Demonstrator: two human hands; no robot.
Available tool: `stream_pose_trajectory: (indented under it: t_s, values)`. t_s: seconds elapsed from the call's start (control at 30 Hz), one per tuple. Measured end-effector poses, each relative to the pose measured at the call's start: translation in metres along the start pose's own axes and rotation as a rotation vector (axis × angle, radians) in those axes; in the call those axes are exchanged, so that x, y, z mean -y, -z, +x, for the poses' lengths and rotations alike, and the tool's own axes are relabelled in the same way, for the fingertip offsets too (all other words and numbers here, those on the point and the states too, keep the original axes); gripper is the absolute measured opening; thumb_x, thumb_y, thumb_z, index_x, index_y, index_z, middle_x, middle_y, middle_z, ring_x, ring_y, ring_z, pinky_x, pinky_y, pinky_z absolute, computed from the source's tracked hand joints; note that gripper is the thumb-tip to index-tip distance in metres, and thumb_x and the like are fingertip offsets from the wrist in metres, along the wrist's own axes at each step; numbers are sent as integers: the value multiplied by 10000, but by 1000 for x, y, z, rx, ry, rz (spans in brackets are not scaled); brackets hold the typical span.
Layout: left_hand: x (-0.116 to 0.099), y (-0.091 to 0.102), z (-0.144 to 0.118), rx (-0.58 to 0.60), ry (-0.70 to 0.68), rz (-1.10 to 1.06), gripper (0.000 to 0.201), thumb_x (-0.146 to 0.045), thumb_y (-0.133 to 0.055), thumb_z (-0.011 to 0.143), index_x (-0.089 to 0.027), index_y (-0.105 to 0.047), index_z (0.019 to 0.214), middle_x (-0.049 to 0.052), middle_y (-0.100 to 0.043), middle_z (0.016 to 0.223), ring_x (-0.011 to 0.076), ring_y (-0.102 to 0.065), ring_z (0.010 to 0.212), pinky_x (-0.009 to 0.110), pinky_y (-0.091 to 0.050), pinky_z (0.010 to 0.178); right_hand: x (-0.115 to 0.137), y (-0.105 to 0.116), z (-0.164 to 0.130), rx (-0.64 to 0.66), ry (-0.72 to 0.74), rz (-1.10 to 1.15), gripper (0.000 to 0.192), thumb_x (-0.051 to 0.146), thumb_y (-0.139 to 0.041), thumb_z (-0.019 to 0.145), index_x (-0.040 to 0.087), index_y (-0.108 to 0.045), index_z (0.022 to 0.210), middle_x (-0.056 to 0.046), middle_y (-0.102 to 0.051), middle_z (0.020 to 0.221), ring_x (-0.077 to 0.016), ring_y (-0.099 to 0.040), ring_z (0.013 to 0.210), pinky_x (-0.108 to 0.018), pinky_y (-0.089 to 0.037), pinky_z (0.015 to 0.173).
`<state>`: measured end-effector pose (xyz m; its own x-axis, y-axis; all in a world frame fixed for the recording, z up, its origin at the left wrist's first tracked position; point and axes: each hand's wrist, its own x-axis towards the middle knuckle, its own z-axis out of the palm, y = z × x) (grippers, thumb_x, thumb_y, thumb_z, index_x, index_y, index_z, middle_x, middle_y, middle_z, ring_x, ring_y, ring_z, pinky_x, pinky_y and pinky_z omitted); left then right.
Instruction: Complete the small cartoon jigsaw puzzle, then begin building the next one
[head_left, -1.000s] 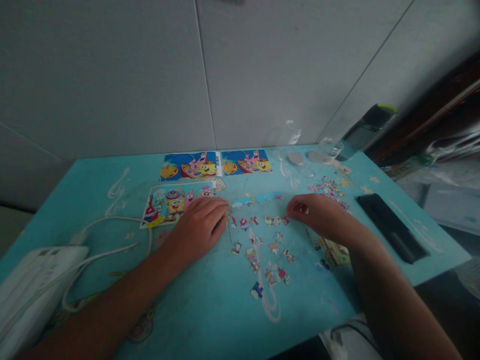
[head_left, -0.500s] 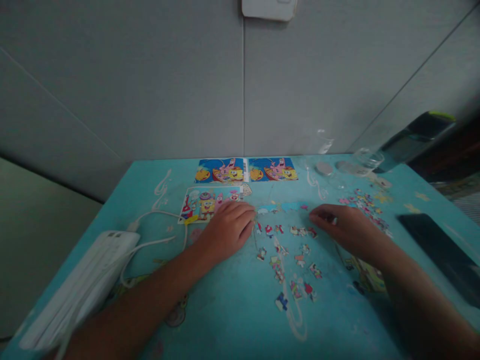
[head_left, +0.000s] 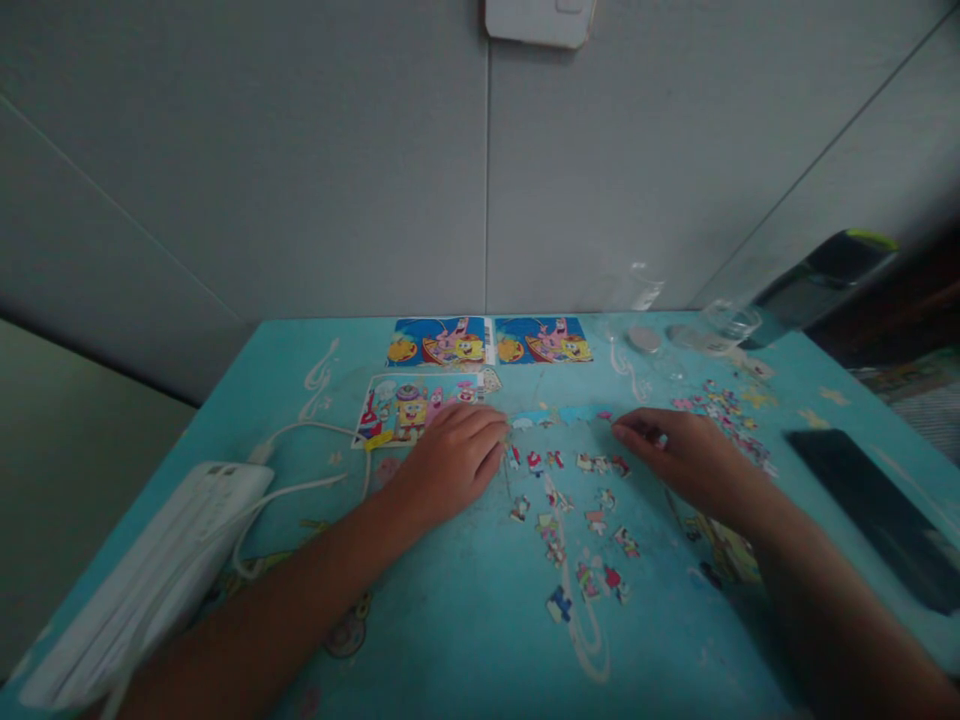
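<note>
A strip of joined jigsaw puzzle pieces (head_left: pixel 566 414), mostly light blue, lies across the middle of the table. My left hand (head_left: pixel 463 452) rests at its left end, partly over a cartoon picture card (head_left: pixel 411 408); its fingers are bent and held together, and whatever lies under the tips is hidden. At the strip's right end my right hand (head_left: pixel 667 440) is closed in a pinch, with a small pale bit, apparently a puzzle piece, showing between the fingers. Loose puzzle pieces (head_left: pixel 596 463) are spread below the strip, some in a row, others scattered nearer to me.
A pile of puzzle pieces (head_left: pixel 724 415) lies right of my right hand. Two blue cartoon cards (head_left: pixel 544 340) are at the back. Clear plastic containers (head_left: pixel 727 328) and a dark bottle (head_left: pixel 817 280) stand back right. A dark phone-like slab (head_left: pixel 874 515) lies right, a white power strip (head_left: pixel 161 580) left.
The whole view has shifted slightly. Both hands stay at the two ends of the strip, with hardly any movement.
</note>
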<state>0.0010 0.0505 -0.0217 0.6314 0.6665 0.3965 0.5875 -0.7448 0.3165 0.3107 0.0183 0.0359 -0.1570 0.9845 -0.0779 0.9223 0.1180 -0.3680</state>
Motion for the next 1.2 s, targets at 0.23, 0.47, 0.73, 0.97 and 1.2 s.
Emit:
stream_pose_trajectory:
  t_s: [0.23,0.47,0.73,0.97,1.2]
  values:
    - [0,0,0,-27,-18,5,208,-232,-512,977,-185,-649,1126,73,-681,1168,238,-601,1109,482,-442,1040,2,-1,-1,8,8,-7,331,421,-473,979,229,-736,1043,-62,-756,877,-198,-670,717,-332,-498,676]
    - [3,-2,-1,-13,-10,-5,171,-195,-502,970,-179,-649,1056,75,-683,1154,231,-606,1127,479,-433,1056,4,0,-1,-4,8,-1,318,419,-487,970,230,-740,1005,-53,-753,854,-200,-669,715,-326,-486,681]
    - [3,0,-1,-8,-22,-5,239,-172,-502,960,-169,-627,1164,86,-674,1190,228,-600,1135,480,-436,1064,5,-1,0,6,6,7,322,421,-485,973,226,-739,1000,-52,-749,853,-195,-660,722,-319,-482,682]
    - [4,-2,-2,-16,-39,-18,230,-172,-496,964,-183,-646,1138,82,-683,1173,231,-605,1135,489,-440,1052,6,-2,-2,-2,24,14,324,429,-486,972,235,-742,1013,-60,-756,845,-200,-676,715,-316,-495,665]
    - [-3,2,1,-9,3,-3,249,-174,-485,969,-180,-620,1178,85,-679,1183,227,-604,1143,474,-434,1069,-4,-9,1,-15,47,18,313,444,-511,956,253,-756,1000,-48,-760,810,-205,-684,670,-318,-505,646]
